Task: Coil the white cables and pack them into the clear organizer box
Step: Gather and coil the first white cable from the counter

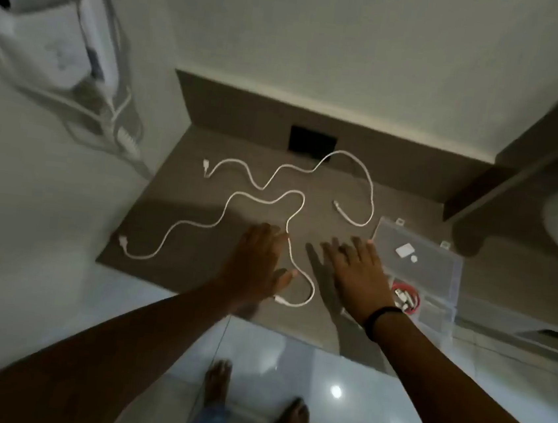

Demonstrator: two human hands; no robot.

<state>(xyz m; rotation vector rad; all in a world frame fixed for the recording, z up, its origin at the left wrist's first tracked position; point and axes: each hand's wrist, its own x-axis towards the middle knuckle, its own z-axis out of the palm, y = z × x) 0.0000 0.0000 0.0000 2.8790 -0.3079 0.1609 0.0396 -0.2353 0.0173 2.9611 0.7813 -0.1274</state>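
Observation:
Two white cables lie uncoiled in wavy lines on the brown counter (172,234). The near cable (238,196) runs from a plug at the left front, up the middle, then down between my hands to a plug near the front edge. The far cable (361,166) snakes along the back and ends beside the clear organizer box (435,283) at the right. My left hand (258,264) hovers flat, fingers apart, over the near cable. My right hand (357,274) is spread flat just left of the box. Neither holds anything.
The box's lid (416,239) lies open behind it with a small white adapter on it; a red-and-white coiled cable (404,298) sits in a compartment. A black wall socket (312,140) is at the back. A wall-mounted hair dryer (92,36) hangs left. My bare feet stand on glossy tiles below.

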